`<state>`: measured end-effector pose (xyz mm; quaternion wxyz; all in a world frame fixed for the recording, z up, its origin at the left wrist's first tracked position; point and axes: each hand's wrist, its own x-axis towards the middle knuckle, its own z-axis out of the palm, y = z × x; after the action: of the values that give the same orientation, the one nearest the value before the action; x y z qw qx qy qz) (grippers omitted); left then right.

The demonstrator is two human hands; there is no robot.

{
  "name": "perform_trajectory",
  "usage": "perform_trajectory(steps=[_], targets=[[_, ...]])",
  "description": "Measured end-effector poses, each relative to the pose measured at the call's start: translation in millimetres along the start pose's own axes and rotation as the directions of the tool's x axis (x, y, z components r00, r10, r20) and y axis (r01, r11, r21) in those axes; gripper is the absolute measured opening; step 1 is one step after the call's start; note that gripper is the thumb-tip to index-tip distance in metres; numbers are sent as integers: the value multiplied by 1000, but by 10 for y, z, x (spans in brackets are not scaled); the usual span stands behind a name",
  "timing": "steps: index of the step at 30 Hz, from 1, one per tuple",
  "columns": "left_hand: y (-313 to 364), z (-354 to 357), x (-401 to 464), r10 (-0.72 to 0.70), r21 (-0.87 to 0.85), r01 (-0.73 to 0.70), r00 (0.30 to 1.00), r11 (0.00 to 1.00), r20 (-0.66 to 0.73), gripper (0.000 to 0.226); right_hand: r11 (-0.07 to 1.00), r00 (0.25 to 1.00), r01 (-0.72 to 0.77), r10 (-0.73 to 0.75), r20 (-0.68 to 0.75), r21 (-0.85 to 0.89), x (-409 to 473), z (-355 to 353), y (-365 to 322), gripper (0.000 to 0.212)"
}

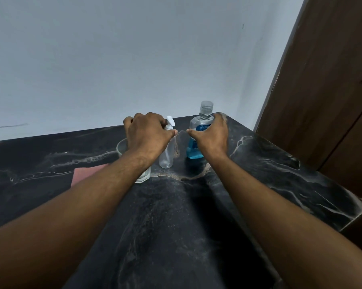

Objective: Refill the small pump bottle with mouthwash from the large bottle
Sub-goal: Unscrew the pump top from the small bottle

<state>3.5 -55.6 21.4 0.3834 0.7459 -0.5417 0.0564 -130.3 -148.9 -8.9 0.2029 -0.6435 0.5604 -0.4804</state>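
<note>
The small clear pump bottle [166, 157] with a white pump head stands on the black marble counter [176, 215]. My left hand [147, 135] hovers just left of it with fingers bent and apart; the thumb lies across the bottle's upper body and the hand holds nothing. The large bottle [205, 115], with a clear cap and blue mouthwash in its lower half, stands upright to the right. My right hand [212, 135] wraps around its body, thumb in front and fingers round the right shoulder.
A clear drinking glass [122, 148] stands under my left wrist, partly hidden by it. A pink cloth [86, 174] lies left of the glass. A grey wall rises behind the counter, and a brown wooden door [326, 90] stands at the right.
</note>
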Motion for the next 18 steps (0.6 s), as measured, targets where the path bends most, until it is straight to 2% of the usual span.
perform_trajectory(steps=[5,8,13,18], targets=[[63,-188,-146,45,-173,-54,998,983,-54,31,997,997,76,-76,3,18,-201,-294,-24,80],[116,-364,-322,30,-271,-29,1000,962,1,29,994,994,106,-107,16,10,-357,-493,-41,87],[149,-528,-625,-14,-281,49,992,958,125,27,991,991,126,-123,57,-48,-724,-728,-41,90],[137,-657,-872,-2,-226,55,974,973,227,15,989,990,126,-120,74,-83,-1106,-915,-33,91]])
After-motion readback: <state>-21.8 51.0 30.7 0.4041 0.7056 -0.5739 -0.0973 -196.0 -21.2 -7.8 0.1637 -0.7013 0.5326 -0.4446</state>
